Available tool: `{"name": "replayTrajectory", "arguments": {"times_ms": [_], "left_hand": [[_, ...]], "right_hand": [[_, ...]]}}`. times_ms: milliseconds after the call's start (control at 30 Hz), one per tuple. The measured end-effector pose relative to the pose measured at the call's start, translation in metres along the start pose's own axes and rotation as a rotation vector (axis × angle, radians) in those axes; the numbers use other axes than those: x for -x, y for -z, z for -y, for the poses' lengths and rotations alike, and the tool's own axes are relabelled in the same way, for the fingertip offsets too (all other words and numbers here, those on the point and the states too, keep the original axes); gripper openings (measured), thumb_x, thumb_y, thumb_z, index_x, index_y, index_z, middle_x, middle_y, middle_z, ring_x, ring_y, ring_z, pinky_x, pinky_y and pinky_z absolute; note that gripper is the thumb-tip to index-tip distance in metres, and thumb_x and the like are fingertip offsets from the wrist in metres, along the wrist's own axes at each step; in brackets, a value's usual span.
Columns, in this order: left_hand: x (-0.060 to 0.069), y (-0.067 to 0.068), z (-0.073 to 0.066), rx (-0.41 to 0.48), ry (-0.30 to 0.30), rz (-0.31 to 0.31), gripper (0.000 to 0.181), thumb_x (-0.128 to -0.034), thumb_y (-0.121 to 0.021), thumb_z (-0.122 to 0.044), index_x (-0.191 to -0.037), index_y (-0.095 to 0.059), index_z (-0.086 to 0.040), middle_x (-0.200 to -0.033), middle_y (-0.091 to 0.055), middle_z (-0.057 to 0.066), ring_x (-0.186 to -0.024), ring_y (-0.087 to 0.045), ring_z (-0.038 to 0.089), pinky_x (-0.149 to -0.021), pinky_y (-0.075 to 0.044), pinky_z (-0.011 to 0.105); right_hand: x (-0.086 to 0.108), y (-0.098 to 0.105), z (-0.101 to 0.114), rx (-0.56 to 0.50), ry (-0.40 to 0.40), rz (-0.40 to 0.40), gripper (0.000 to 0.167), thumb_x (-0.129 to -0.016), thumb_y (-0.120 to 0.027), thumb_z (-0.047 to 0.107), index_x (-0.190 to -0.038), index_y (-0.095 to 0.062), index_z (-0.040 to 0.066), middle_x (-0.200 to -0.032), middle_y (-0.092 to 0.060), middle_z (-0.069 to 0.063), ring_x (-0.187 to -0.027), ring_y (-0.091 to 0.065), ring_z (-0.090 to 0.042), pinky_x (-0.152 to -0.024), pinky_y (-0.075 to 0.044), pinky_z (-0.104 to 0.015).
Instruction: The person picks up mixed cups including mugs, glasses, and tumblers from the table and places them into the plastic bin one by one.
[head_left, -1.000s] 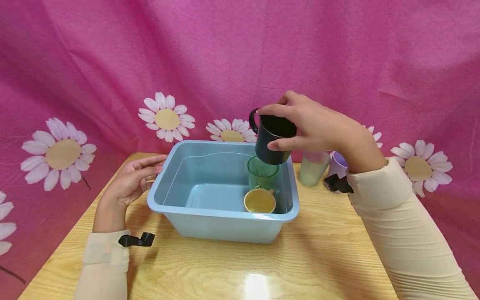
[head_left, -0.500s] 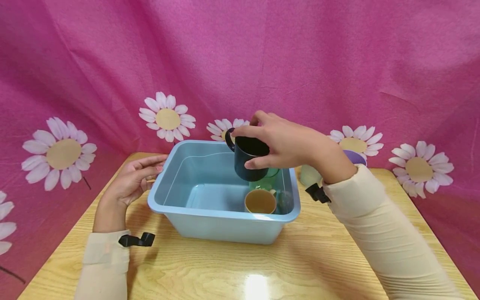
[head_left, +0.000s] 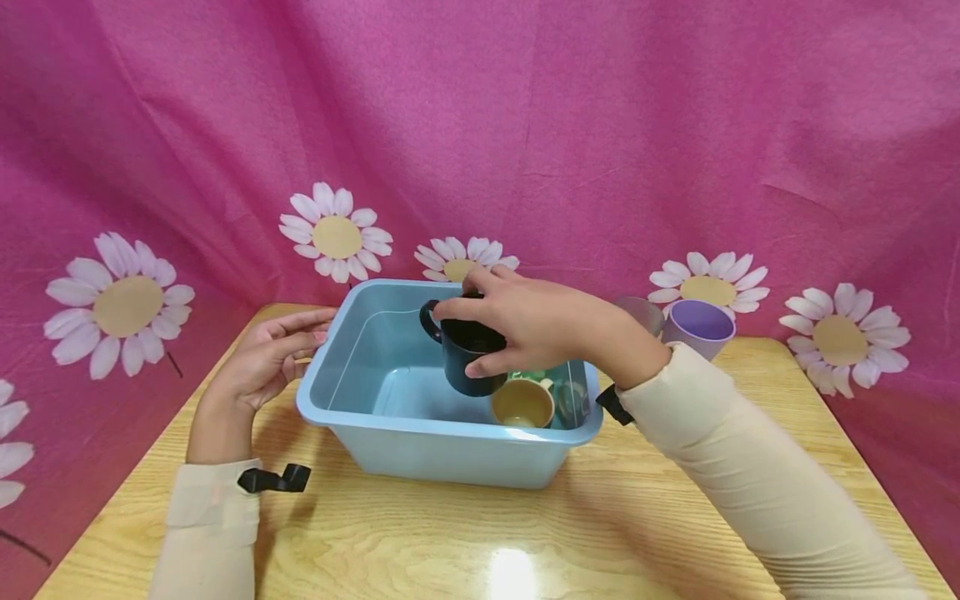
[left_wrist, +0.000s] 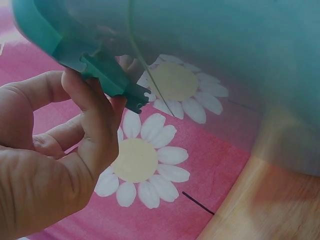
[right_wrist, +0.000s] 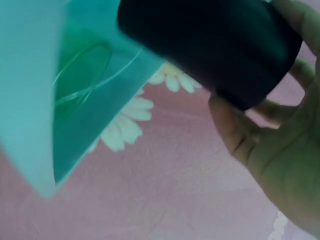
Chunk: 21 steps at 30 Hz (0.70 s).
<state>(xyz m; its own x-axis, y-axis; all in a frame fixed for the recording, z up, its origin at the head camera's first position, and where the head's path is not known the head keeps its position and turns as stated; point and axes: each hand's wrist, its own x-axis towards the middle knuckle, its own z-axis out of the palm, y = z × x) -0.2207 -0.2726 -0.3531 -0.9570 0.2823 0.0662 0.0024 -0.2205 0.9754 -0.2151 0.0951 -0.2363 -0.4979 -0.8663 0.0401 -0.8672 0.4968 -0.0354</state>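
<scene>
My right hand [head_left: 543, 321] grips a black mug [head_left: 459, 368] by its rim, thumb on the near side, holding it upright within the opening of a light blue tub [head_left: 450, 428]. Its handle points left. Below and right of it sit a yellow cup [head_left: 522, 405] and a green glass, mostly hidden by the hand. In the right wrist view the fingers [right_wrist: 230, 125] press the dark mug [right_wrist: 210, 45]. My left hand [head_left: 258, 362] touches the tub's left rim from outside with relaxed, bent fingers; the left wrist view shows its fingertips under the rim.
A purple cup [head_left: 699, 325] and a translucent cup [head_left: 641, 313] stand behind the right forearm, right of the tub. The wooden table [head_left: 420, 533] backs onto a pink cloth [head_left: 480, 125] with daisies.
My right hand has carried the black mug left and down, from above the green glass into the tub's opening. The purple cup has come into fuller view. My left hand has stayed put.
</scene>
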Motion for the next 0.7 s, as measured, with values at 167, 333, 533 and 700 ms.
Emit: {"name": "replayTrajectory", "arguments": {"times_ms": [167, 333, 533, 700], "left_hand": [[0.0, 0.0, -0.001, -0.007, -0.002, 0.0, 0.029, -0.1009, -0.058, 0.004, -0.12, -0.075, -0.01, -0.106, -0.076, 0.003, -0.086, -0.074, 0.017, -0.075, -0.063, 0.032], [0.001, 0.0, -0.001, 0.0, -0.001, -0.004, 0.028, -0.1007, -0.059, 0.003, -0.119, -0.076, -0.01, -0.107, -0.076, 0.003, -0.084, -0.075, 0.016, -0.074, -0.062, 0.03], [0.002, -0.002, -0.001, 0.007, 0.006, -0.004, 0.028, -0.1012, -0.059, 0.002, -0.119, -0.075, -0.01, -0.108, -0.076, 0.002, -0.084, -0.075, 0.016, -0.073, -0.062, 0.03], [0.002, -0.003, -0.001, 0.006, 0.003, -0.013, 0.028, -0.1009, -0.059, 0.003, -0.119, -0.076, -0.01, -0.108, -0.076, 0.002, -0.084, -0.074, 0.016, -0.073, -0.062, 0.03]], "right_hand": [[-0.002, -0.007, 0.0, 0.005, 0.021, 0.054, 0.068, -0.091, -0.074, 0.051, -0.15, -0.049, 0.029, -0.128, -0.051, -0.005, -0.113, -0.045, -0.019, -0.077, -0.052, -0.031], [-0.004, -0.014, -0.002, 0.009, 0.061, 0.106, 0.069, -0.09, -0.077, 0.047, -0.15, -0.049, 0.028, -0.127, -0.052, -0.004, -0.112, -0.047, -0.018, -0.084, -0.05, -0.029], [-0.007, -0.018, -0.005, 0.024, 0.089, 0.13, 0.068, -0.091, -0.077, 0.046, -0.149, -0.049, 0.027, -0.123, -0.052, -0.003, -0.11, -0.047, -0.017, -0.086, -0.049, -0.029], [-0.011, -0.018, -0.005, 0.024, 0.116, 0.126, 0.067, -0.092, -0.076, 0.046, -0.15, -0.049, 0.026, -0.125, -0.052, -0.004, -0.112, -0.047, -0.016, -0.086, -0.049, -0.028]]}}
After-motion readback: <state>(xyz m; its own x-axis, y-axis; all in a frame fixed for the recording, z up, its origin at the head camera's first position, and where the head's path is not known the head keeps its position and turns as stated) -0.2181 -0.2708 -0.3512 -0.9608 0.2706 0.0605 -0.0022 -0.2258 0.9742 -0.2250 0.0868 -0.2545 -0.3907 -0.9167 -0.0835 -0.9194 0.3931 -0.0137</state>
